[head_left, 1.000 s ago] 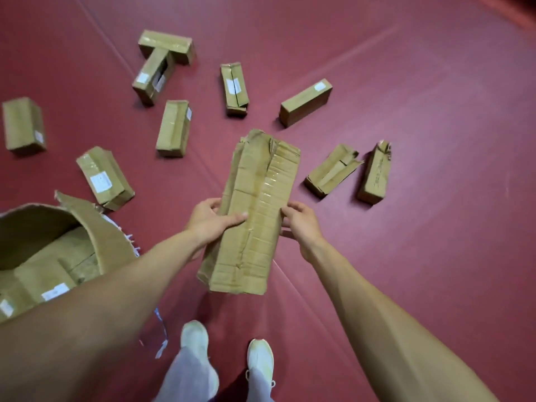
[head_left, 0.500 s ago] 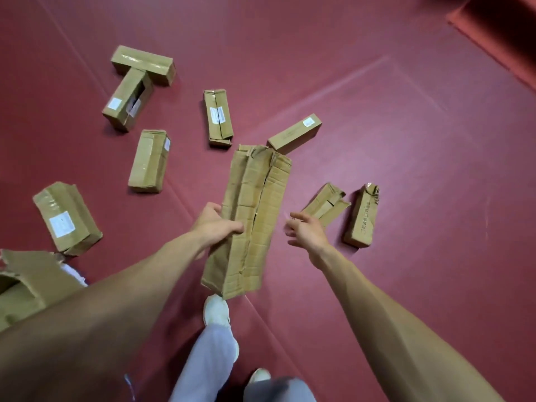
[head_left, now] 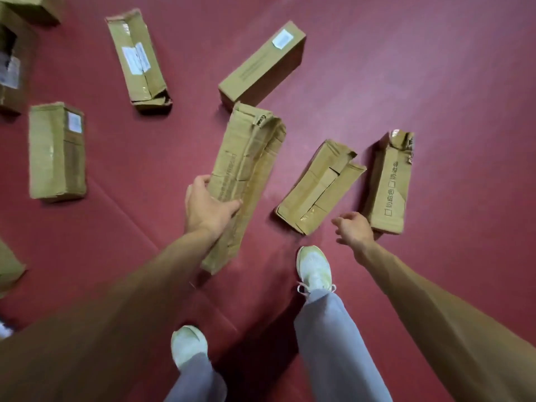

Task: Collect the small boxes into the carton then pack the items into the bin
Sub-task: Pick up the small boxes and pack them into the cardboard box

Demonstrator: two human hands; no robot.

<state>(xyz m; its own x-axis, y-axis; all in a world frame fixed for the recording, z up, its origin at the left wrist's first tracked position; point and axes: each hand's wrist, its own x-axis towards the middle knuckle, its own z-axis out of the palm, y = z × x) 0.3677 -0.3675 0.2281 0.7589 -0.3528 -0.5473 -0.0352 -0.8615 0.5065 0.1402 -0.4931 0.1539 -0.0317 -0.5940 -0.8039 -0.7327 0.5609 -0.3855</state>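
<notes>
**A:** So, what are the hands doing?

**B:** The left hand (head_left: pixel 210 208) is clamped round the long crumpled box (head_left: pixel 246 169), thumb across its top face, holding it tilted above the floor (head_left: pixel 435 111). The right hand (head_left: pixel 352 229) holds nothing; its fingers are loose and apart, down low.

**A:** And which box is closest to the right hand?

**B:** The split-open box (head_left: pixel 316 188) lies just left of the right hand and a little farther out, not touching it. The printed box (head_left: pixel 390 184) lies just to the hand's right, its near end beside the knuckles. I cannot tell whether they touch.

**A:** How should it be picked up?

**B:** Probably across the narrow width near the middle, pressing the torn flaps shut, since the ragged ends look likely to give.

**A:** Anything farther out?

**B:** A labelled box (head_left: pixel 261 63) lies far off, with more boxes to the left. A cardboard scrap (head_left: pixel 8 265) at the left edge could be part of the carton, but I cannot be sure.
</notes>
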